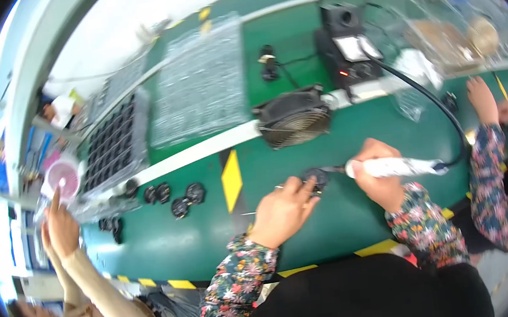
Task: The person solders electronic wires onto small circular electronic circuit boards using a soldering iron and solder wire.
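Observation:
My right hand (379,175) is closed around the white handle of a soldering iron (396,166), whose thin tip points left. That tip reaches a small round black part (315,180) on the green table (350,229). My left hand (282,213) presses its thumb and fingers on this part and hides some of it. From the iron's rear end a thick black cable (435,97) arches up to a black soldering station (349,63) with a red light. Several similar black parts (179,207) lie on the table to the left.
A black fan with a wire grille (295,122) stands beyond my hands. Clear plastic trays (201,83) and a black compartment tray (108,144) sit at the far left, near a pink fan (63,180). Co-workers' hands show at left (60,227) and right (482,98).

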